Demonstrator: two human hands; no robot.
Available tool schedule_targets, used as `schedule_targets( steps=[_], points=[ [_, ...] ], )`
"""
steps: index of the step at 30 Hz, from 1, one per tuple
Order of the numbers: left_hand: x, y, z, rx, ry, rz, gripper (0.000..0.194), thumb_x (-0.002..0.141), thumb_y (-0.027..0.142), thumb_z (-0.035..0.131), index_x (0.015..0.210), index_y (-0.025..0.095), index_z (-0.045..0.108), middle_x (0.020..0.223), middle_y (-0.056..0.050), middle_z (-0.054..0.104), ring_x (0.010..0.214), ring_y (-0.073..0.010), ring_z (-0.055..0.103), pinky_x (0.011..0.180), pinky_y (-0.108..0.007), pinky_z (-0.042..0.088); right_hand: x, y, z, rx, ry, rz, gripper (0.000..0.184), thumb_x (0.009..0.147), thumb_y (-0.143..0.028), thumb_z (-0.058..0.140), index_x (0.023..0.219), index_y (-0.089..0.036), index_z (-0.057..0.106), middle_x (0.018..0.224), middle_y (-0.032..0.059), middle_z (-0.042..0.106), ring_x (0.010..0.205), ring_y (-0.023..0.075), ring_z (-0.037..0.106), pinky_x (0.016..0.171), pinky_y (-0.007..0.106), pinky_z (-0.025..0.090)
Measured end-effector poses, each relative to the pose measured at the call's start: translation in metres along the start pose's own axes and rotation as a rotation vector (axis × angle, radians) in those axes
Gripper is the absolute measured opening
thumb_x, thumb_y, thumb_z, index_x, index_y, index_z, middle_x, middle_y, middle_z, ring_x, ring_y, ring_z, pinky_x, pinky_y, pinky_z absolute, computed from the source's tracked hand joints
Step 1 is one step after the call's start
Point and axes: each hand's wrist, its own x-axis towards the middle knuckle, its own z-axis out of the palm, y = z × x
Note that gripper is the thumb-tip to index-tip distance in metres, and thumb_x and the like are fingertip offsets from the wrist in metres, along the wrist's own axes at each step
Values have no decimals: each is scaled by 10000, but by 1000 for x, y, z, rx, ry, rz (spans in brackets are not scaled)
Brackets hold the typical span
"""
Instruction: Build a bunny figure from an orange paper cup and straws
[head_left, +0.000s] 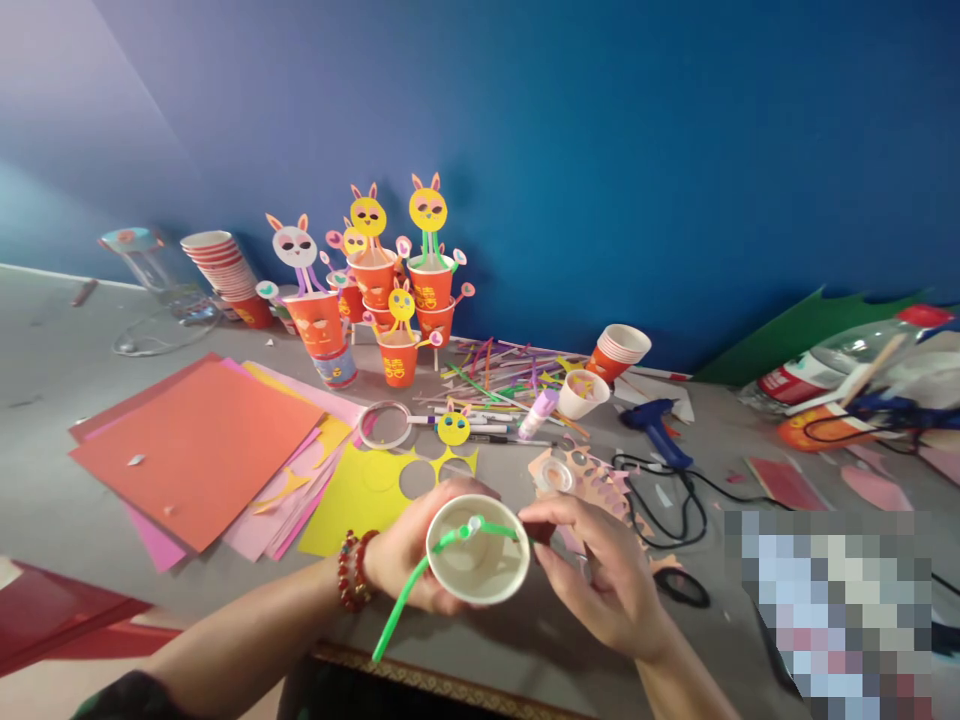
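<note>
Left hand [405, 552]: grip closed around the side of a paper cup [480, 575], which is tipped so that its open mouth faces the head camera. Beaded bracelets [352, 570] at that wrist. Right hand [604, 565]: grip narrow, thumb and forefinger at the cup's right rim; cannot tell whether they pinch the straw end or only the rim.

Green straw [403, 597] runs across the cup mouth, its left part emerging by the left hand and slanting down outside. Small white piece at the straw's middle, over the opening.

Just beyond the hands, on the grey table [262, 592]: yellow sheet [337, 508] with round cutouts, a yellow rabbit face [454, 428] with blue eyes near some pens, and a purple-capped glue stick [538, 415]. Left of these, overlapping colored paper, an orange-red sheet [199, 450] on top.

Farther back, red cups [399, 360] bearing animal faces on straws stand grouped, several stacked; loose straws [487, 378] lie scattered to their right. Blue glue gun [664, 435] beyond the right hand, its dark cord looped nearby. Plastic bottle [847, 358] lies tilted at far right.
</note>
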Motion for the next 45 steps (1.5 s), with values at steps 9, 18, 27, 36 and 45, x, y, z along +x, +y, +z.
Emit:
schedule_targets(
  steps=[9,18,27,36,45],
  points=[
    [0,4,0,50,74,13,713,708,369,829,1341,286,511,1206,-87,631,1050,-300,644,935,-423,507,-6,14,-1,-5,-23,-8,322,831,-86,590,1097,-267,611,851,-12,721,728,152,691,706,223,513],
    [-5,-7,0,16,100,-87,726,697,451,831,1321,237,527,1186,-107,592,1051,-298,609,940,-444,508,-2,14,0,-18,-42,22,190,897,-135,582,1041,-256,609,821,-7,695,728,157,667,698,238,502],
    [-7,-8,5,-256,81,-345,697,697,432,857,1257,171,534,1042,-90,626,883,-218,621,804,-343,514,-4,21,2,71,0,118,186,940,-206,589,1114,-253,636,920,22,711,824,183,681,769,277,508],
    [-1,-3,11,-536,-33,-535,652,760,465,817,1262,171,523,1083,-130,678,940,-262,684,837,-382,526,8,29,15,404,70,305,164,927,-358,624,951,-211,691,948,52,655,832,192,633,725,279,519],
    [-4,-4,20,-491,-8,-564,635,736,393,853,1243,187,531,1063,-74,655,955,-209,627,883,-348,482,17,21,22,347,61,345,336,854,-455,720,674,-178,661,700,-2,549,687,165,533,633,265,449]
  ],
)
